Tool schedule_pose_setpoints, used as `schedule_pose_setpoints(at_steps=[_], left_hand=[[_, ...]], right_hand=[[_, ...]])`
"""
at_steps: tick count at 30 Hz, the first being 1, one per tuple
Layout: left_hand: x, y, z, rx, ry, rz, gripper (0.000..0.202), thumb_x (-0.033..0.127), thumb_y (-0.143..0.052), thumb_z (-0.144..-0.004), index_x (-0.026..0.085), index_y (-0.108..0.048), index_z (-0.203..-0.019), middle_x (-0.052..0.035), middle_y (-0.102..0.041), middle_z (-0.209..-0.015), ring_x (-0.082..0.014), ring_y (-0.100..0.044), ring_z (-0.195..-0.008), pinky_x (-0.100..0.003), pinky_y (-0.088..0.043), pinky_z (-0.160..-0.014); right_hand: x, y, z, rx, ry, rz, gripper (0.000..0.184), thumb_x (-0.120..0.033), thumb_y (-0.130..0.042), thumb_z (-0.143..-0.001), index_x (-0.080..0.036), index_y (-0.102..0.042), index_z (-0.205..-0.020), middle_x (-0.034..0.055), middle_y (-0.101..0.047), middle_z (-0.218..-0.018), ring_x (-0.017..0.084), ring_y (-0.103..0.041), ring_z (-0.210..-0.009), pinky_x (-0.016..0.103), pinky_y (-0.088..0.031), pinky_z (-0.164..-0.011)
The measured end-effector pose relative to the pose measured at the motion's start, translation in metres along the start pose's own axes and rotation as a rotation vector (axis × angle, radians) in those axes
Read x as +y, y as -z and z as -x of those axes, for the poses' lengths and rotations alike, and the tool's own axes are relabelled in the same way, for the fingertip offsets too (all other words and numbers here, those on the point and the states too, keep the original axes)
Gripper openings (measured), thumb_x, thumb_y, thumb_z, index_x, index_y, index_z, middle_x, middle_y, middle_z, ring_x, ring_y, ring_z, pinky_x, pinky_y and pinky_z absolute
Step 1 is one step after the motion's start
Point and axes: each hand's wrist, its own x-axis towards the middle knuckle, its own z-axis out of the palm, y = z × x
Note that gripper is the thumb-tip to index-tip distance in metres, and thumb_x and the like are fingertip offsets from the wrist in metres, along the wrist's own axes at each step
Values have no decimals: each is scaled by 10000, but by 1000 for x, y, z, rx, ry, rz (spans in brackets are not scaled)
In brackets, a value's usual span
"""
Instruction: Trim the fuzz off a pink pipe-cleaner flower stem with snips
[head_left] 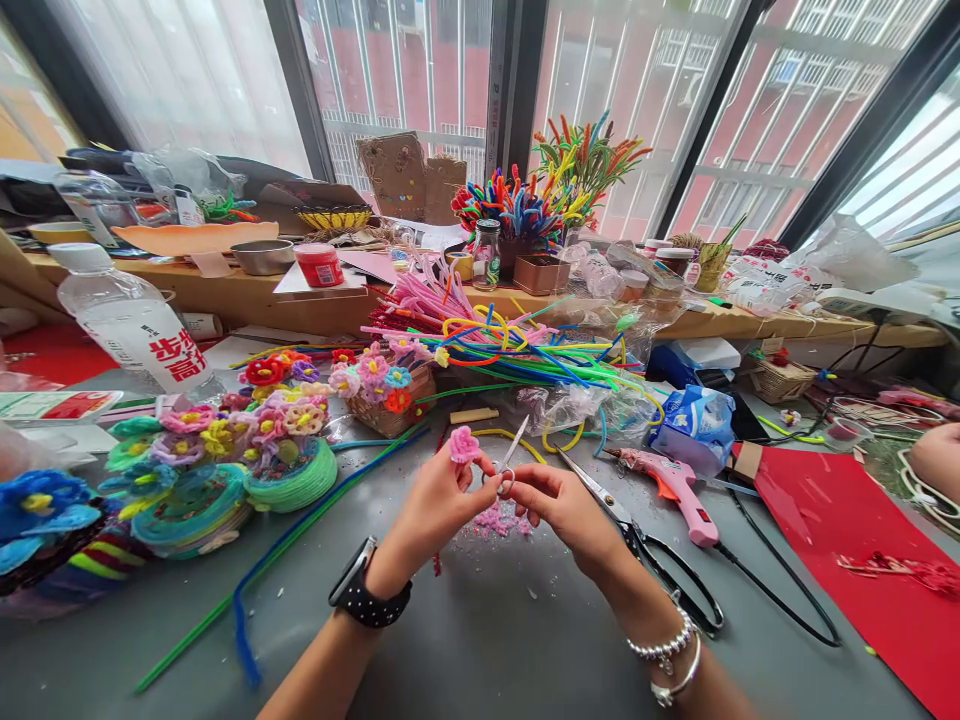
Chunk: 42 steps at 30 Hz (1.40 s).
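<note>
My left hand (437, 500) is closed, with a pink fuzzy pipe-cleaner flower (464, 445) showing at the top of its fingers; the flower's stem is hidden. Small scissors (515, 443) point up and away, and their ring handles sit between the fingertips of both hands. My right hand (564, 505) is closed on those rings. Under the hands lies a pile of pink fuzz clippings (499, 520). Close by on the right, large black-handled scissors (637, 535) rest on the grey table (480, 640).
A pink glue gun (679, 490) with a black cord lies to the right, beside red paper (862, 570). Pots of fuzzy flowers (292, 475) and a water bottle (139, 320) stand left. Bundled pipe cleaners (517, 345) lie behind. Another person's hand (937, 460) shows at the right edge.
</note>
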Motion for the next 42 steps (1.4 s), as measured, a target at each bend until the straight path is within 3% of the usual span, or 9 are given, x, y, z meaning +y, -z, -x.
schedule_pose_setpoints(at_steps=[5, 10, 16, 20, 24, 29, 34, 38, 42], left_hand=[[6, -7, 2, 0, -79, 21, 210, 367, -543, -692, 159, -510, -687, 85, -239, -475, -71, -238, -433, -204, -185, -412], [4, -12, 4, 61, -168, -110, 165, 321, -503, -738, 162, -533, -704, 61, -342, -524, -76, -299, -448, -202, -235, -429], [6, -15, 8, -17, -193, -177, 179, 306, -440, -784, 159, -535, -821, 0, -503, -690, -96, -401, -512, -215, -321, -480], [6, -14, 8, -25, -157, -129, 249, 370, -403, -801, 166, -501, -905, -21, -520, -757, -118, -446, -564, -234, -366, -529], [3, -13, 5, -2, -140, -97, 277, 427, -351, -810, 177, -470, -811, -21, -486, -746, -142, -465, -650, -257, -390, -611], [7, -7, 5, -119, -122, 4, 367, 422, -254, -833, 175, -486, -690, -22, -498, -699, -145, -468, -664, -250, -377, -603], [15, 1, 9, -318, -115, 53, 393, 408, -242, -842, 180, -494, -645, 0, -501, -632, -128, -462, -618, -220, -365, -571], [16, 0, 11, -312, -145, -4, 359, 375, -236, -851, 182, -496, -695, -1, -523, -671, -129, -472, -636, -227, -378, -598], [12, -5, 11, -239, -247, -222, 349, 325, -233, -855, 180, -525, -732, -16, -541, -694, -150, -486, -670, -269, -394, -657]], right_hand=[[2, -2, 1, 29, -73, -255, 232, -345, -654, -657, -158, -625, -791, -15, -535, -657, 73, -441, -554, 194, -320, -487], [3, -7, 0, 80, -96, -380, 264, -356, -677, -621, -148, -617, -772, -16, -516, -655, 68, -419, -542, 196, -304, -484], [7, -8, -3, 248, -65, -357, 285, -382, -658, -622, -131, -635, -756, -57, -407, -516, 59, -297, -465, 203, -242, -455], [7, -4, -5, 336, -41, -356, 287, -367, -677, -590, -138, -627, -757, -54, -418, -547, 56, -244, -456, 205, -200, -433], [6, 0, -5, 396, 4, -381, 265, -375, -693, -567, -157, -569, -653, -65, -385, -531, 56, -242, -448, 204, -206, -423], [0, 4, -2, 401, 65, -267, 291, -395, -680, -590, -158, -519, -540, -75, -330, -496, 57, -237, -454, 202, -201, -428], [-10, 4, 6, 307, 160, -24, 259, -418, -621, -659, -161, -653, -654, -28, -487, -589, 92, -390, -552, 211, -293, -491], [-13, 2, 10, 215, 216, 95, 259, -406, -592, -702, -157, -656, -665, -2, -541, -642, 118, -459, -611, 225, -353, -551], [-11, -1, 11, 242, 229, 149, 244, -394, -594, -703, -157, -638, -669, -3, -516, -622, 109, -433, -564, 222, -353, -514]])
